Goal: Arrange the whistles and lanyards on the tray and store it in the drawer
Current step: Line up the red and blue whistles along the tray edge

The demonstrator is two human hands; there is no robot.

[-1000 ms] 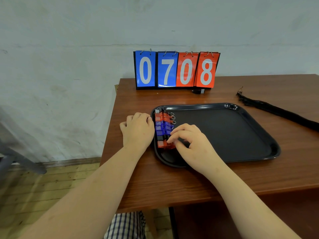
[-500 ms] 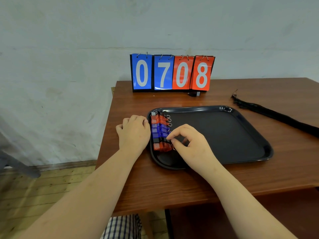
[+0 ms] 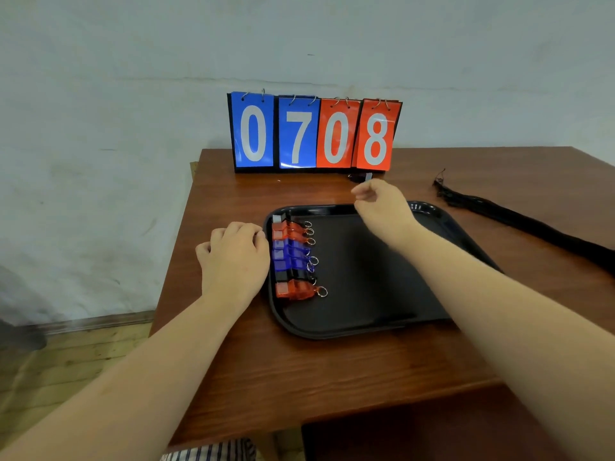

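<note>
Right of tray point(image 3: 332, 332), lanyards point(image 3: 519, 216) are lying diagonally; empty, loose R hand point(image 3: 382, 204) is hovering nearer, L hand point(image 3: 233, 257) resting fisted.

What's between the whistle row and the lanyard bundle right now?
Head view: bare tray floor, the right hand and forearm crossing above it, then bare table before the lanyards.

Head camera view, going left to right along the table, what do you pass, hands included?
In order: left hand → row of whistles → right hand → bundle of black lanyards. The tray and scoreboard overlap these, so they are left out.
</note>
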